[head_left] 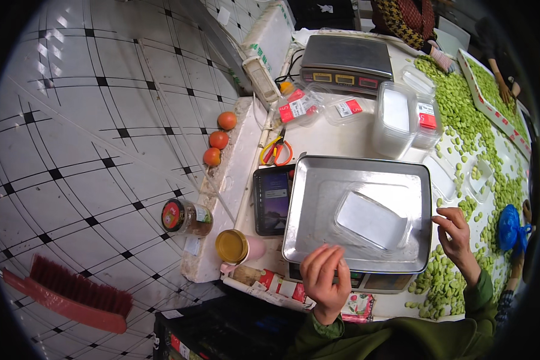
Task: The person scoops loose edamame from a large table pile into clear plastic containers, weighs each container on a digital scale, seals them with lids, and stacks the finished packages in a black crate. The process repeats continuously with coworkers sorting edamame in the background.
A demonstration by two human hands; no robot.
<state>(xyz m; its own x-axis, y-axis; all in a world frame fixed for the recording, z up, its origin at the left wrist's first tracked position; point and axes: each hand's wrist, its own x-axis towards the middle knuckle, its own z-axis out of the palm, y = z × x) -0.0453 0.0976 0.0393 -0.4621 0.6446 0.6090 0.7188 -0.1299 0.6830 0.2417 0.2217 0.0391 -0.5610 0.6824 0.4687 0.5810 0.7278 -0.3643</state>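
- My left hand (325, 277) hovers at the near edge of the metal tray (318, 198), fingers loosely curled, holding nothing.
- My right hand (456, 235) sits at the tray's right edge, fingers bent, empty, beside the green beans (462, 129).
- A clear plastic box (371, 219) lies in the tray, between both hands.
- A phone (272, 200) lies just left of the tray.

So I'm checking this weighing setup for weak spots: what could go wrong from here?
The clear empty container lies loose on the scale's metal tray; the left hand at the tray's front edge or the right hand at its side might nudge it or press the tray and upset a reading. The phone lies right against the tray's left edge and could be bumped. Green beans heaped near the table edge could roll off.
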